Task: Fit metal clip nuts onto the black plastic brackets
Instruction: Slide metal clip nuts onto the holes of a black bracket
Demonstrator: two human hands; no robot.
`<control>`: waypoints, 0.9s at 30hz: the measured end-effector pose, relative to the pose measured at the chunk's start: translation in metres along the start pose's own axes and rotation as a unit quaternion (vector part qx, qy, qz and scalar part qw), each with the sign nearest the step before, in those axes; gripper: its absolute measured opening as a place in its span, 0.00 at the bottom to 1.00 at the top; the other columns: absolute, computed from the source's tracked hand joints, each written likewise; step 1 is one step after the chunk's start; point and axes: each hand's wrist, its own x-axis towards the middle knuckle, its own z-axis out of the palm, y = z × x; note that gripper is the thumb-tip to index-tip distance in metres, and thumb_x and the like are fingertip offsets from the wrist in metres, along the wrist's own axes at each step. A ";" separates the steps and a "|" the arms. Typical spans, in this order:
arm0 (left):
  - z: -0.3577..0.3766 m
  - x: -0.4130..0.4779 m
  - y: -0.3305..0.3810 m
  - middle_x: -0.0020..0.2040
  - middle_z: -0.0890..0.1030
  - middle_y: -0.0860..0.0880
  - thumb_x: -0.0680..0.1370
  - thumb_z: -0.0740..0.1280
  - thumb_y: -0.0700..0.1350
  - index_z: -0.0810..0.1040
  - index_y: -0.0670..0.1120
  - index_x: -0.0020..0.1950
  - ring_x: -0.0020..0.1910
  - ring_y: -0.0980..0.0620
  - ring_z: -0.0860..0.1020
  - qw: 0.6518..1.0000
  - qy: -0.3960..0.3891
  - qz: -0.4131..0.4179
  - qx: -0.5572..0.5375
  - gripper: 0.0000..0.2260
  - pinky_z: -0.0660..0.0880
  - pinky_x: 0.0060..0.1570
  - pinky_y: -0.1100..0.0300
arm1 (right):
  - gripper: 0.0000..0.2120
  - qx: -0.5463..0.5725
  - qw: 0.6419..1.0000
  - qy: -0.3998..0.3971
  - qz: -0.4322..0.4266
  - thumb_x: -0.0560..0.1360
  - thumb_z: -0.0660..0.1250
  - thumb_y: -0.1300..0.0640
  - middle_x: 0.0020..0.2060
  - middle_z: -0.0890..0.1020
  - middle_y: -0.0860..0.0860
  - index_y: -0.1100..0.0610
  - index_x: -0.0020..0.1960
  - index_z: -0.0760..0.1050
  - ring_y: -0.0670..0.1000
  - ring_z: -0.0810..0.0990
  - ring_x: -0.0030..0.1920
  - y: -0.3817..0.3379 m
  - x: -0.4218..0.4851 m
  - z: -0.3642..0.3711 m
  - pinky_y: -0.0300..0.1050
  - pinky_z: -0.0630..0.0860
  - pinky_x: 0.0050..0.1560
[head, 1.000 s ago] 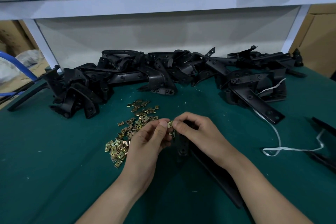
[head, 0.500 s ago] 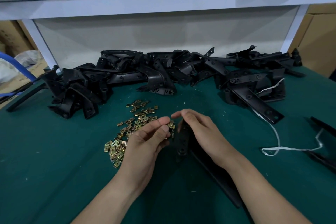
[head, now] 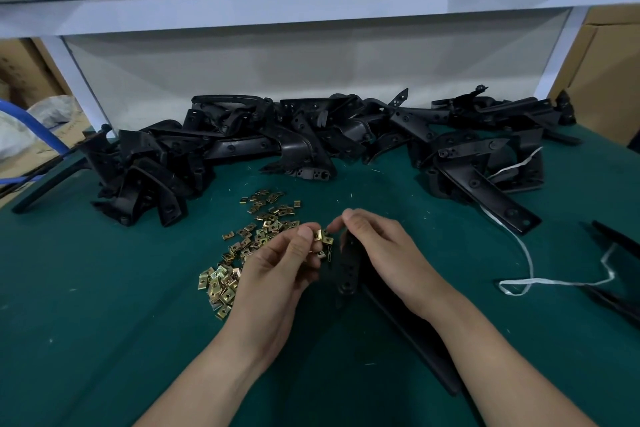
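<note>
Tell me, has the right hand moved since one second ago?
Yes. The right hand came off the clip nut pinched by the left hand, shifting slightly back-right, away from the loose clip heap.

I see a few small brass-coloured clip nuts, squarish w/ a centre hole, pinched at the fingertips of my left hand, just short of the right hand. A loose heap of nuts lies flat & scattered just left of & beyond the left hand. One long black bracket sits btwn the hands. Its holed end is tilted up, the right fingers curl round its top, and the rest runs back under the right forearm. The tangled bracket pile lies well beyond both hands, spread left to right.
</note>
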 end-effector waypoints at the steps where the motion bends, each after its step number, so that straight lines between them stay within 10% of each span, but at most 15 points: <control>1: 0.000 0.000 0.000 0.40 0.82 0.50 0.73 0.70 0.50 0.87 0.49 0.50 0.37 0.58 0.78 1.000 0.001 0.000 0.001 0.10 0.78 0.44 0.65 | 0.17 -0.001 1.000 0.002 -0.003 0.83 0.58 0.42 0.37 0.81 0.42 0.48 0.48 0.82 0.41 0.80 0.42 -0.001 0.000 0.000 0.31 0.74 0.45; 27: 0.005 -0.009 -0.002 0.37 0.81 0.53 0.75 0.69 0.51 0.85 0.50 0.47 0.36 0.57 0.76 0.974 -0.066 0.063 0.205 0.07 0.75 0.39 0.66 | 0.20 -0.276 0.954 0.059 -0.097 0.84 0.51 0.43 0.28 0.70 0.45 0.52 0.40 0.71 0.43 0.69 0.29 -0.022 0.004 -0.019 0.34 0.67 0.33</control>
